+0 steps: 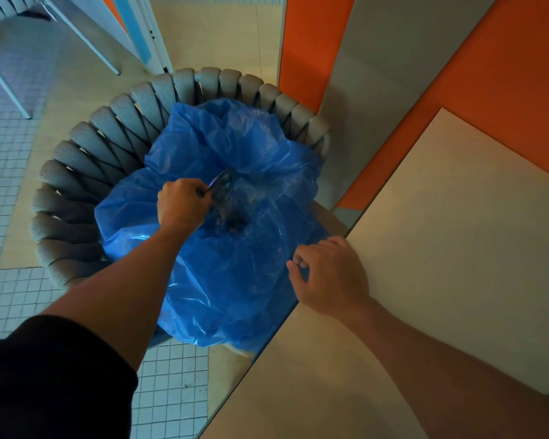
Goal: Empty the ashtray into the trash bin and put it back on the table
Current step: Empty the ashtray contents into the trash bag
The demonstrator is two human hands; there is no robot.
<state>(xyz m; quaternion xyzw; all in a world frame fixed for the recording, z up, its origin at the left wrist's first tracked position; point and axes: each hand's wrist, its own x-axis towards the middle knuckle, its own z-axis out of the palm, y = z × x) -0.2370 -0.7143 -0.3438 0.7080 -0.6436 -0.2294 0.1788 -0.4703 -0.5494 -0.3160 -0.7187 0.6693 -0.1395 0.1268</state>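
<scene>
The left hand (pixel 183 204) reaches out over the middle of the blue trash bag (pixel 235 248), fingers curled tight around the edge of the ashtray (pixel 221 185), which looks clear or glassy and is tipped steeply on its side, its open face toward the hollow of the bag. Just below it, at the bottom of that hollow, lies a dark heap of ash and debris (pixel 232 220). The bag is loose and crumpled, and it sits in a round seat-like frame wrapped in thick grey woven cord (pixel 86 144); whether a bin stands beneath the plastic cannot be told. The right hand (pixel 330 277) is at the bag's near right edge, thumb and forefinger pinching a fold of the blue plastic, the other fingers curled loosely, right where the bag meets the corner of the pale tabletop (pixel 457 248). That tabletop fills the lower right and crowds the bag on that side. Behind it are orange and grey wall panels (pixel 504 74). A white-tiled floor (pixel 13 185) lies to the left, and thin metal chair legs (pixel 86 42) stand at the upper left, well apart from the bag.
</scene>
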